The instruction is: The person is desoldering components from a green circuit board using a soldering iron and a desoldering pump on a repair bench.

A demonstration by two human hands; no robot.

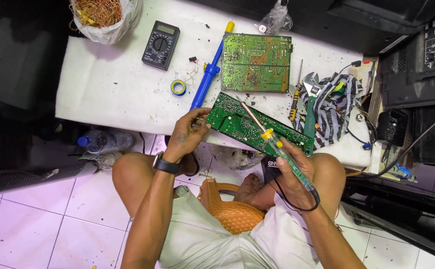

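Green board: long circuit board [257, 127], lying slantwise at the near edge of the white table [107, 84]; solder side up; one end pinched by the left hand, the other end near the right hand.
Left hand: left hand [187, 132], fingers closed narrowly on the board's left end, thumb on top; dark watch [166, 164] on the wrist.
Right hand: right hand [297, 167], wrapped around the clear, yellow-collared handle of a soldering iron [277, 147]; metal tip resting on the middle of the board; black cord looping below the wrist.
Second board: squarer green circuit board [256, 62], flat on the table just beyond the held one.
Blue tool: blue desoldering pump [208, 74] with yellow cap, left of the second board.
Meter: black multimeter [160, 45], further left; small solder roll [178, 87] below it.
Right side: adjustable wrench [311, 99] and screwdriver [295, 94] beside a striped cloth [334, 107].
Far corner: bag of copper wire [102, 17].
Below: orange plastic stool [230, 206] between the knees; tiled floor [38, 224].
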